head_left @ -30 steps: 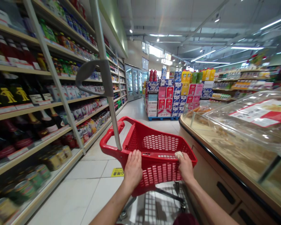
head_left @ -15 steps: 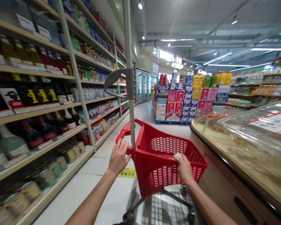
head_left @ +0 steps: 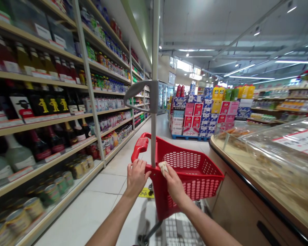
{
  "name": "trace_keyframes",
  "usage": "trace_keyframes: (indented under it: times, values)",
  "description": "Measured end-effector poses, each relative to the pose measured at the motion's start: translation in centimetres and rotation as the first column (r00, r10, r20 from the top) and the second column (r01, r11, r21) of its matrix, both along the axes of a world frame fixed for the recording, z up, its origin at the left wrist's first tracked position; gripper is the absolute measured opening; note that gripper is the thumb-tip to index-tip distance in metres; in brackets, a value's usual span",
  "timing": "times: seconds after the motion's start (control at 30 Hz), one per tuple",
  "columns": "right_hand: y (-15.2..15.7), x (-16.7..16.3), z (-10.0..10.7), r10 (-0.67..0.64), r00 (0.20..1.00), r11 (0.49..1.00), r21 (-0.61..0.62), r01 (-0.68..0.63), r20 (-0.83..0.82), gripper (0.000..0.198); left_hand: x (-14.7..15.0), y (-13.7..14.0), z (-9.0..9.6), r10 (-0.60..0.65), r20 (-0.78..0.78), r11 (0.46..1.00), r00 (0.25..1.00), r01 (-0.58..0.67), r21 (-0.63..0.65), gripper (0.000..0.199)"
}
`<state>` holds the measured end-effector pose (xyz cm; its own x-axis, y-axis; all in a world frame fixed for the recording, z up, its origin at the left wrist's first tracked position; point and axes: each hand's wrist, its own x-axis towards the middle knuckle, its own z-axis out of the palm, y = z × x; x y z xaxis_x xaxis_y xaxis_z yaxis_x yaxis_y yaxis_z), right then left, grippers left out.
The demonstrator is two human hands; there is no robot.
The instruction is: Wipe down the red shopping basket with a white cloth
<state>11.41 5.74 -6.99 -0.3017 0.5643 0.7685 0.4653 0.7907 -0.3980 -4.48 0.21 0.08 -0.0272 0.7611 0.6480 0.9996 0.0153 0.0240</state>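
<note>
A red plastic shopping cart (head_left: 187, 171) with a slotted basket stands before me. My left hand (head_left: 137, 175) is closed round its near rim, just below the red handle (head_left: 140, 147). A pale, crumpled cloth (head_left: 163, 168) sits in the fingers of my right hand (head_left: 174, 184), pressed against the rim near the pole's foot. From the cart's near side rises an upright grey metal pole (head_left: 154, 136) with a grey plastic loop (head_left: 141, 96) partway up. The basket's visible inside is bare red plastic.
Shelves (head_left: 41, 123) of bottles and cans line the left side. At right stands a counter (head_left: 246, 191) with clear covers. Stacked drink boxes (head_left: 192, 118) rest on a blue pallet ahead. A yellow floor sticker (head_left: 145, 193) lies beside the cart.
My right hand has slid the cloth left along the rim toward the pole. My left hand keeps its grip. The cart appears slightly turned and shifted right at its handle end.
</note>
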Motion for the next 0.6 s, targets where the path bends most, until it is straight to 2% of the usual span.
trace_keyframes:
  times: [0.07, 0.1, 0.17, 0.23, 0.27, 0.3, 0.33, 0.37, 0.4, 0.5, 0.57, 0.6]
  values:
    - [-0.1, 1.0, 2.4, -0.033, 0.999, 0.999, 0.037, 0.033, 0.012, 0.039, 0.5, -0.1, 0.2, 0.004, 0.002, 1.0, 1.0, -0.004, -0.009, 0.025]
    - [-0.2, 1.0, 4.6, -0.051, 0.999, 0.995, 0.082, 0.051, -0.002, 0.039, 0.7, -0.2, 0.4, 0.003, 0.005, 1.0, 1.0, -0.003, -0.017, 0.024]
    - [-0.2, 0.0, 10.4, -0.076, 0.993, 0.967, 0.235, 0.095, -0.089, 0.04, 1.2, -0.1, 0.5, -0.012, 0.014, 1.0, 1.0, 0.012, -0.029, 0.022]
    - [0.3, -1.1, 16.3, -0.084, 0.986, 0.914, 0.383, 0.134, -0.145, 0.04, 1.7, 0.0, 0.5, -0.044, 0.023, 0.999, 0.999, 0.044, -0.024, 0.022]
    - [0.7, -1.5, 18.6, -0.084, 0.986, 0.876, 0.461, 0.142, -0.144, 0.039, 1.9, 0.0, 0.4, -0.065, 0.029, 0.998, 0.997, 0.065, -0.014, 0.023]
    - [1.2, -1.6, 20.0, -0.084, 0.99, 0.838, 0.529, 0.13, -0.11, 0.038, 2.0, 0.1, 0.3, -0.089, 0.037, 0.996, 0.995, 0.089, -0.003, 0.023]
    - [1.7, -1.6, 20.5, -0.09, 0.995, 0.807, 0.582, 0.102, -0.049, 0.036, 2.1, 0.2, 0.1, -0.114, 0.045, 0.993, 0.992, 0.114, 0.009, 0.022]
    - [2.0, -1.3, 19.9, -0.099, 0.995, 0.782, 0.62, 0.061, 0.028, 0.035, 2.2, 0.3, 0.0, -0.141, 0.053, 0.99, 0.989, 0.14, 0.019, 0.021]
    - [2.2, -0.7, 18.5, -0.111, 0.987, 0.766, 0.642, 0.012, 0.115, 0.034, 2.2, 0.4, -0.2, -0.168, 0.061, 0.986, 0.984, 0.166, 0.028, 0.02]
    - [1.9, 1.2, 11.6, -0.149, 0.931, 0.755, 0.646, -0.111, 0.334, 0.032, 2.6, 0.6, -0.7, -0.223, 0.082, 0.975, 0.971, 0.221, 0.037, 0.015]
    - [1.4, 2.3, 8.3, -0.17, 0.907, 0.763, 0.633, -0.126, 0.385, 0.03, 3.3, 0.6, -0.8, -0.236, 0.089, 0.972, 0.968, 0.234, 0.038, 0.013]
    - [1.2, 2.6, 7.7, -0.182, 0.904, 0.769, 0.629, -0.114, 0.386, 0.029, 3.7, 0.5, -0.9, -0.238, 0.092, 0.971, 0.967, 0.236, 0.04, 0.013]
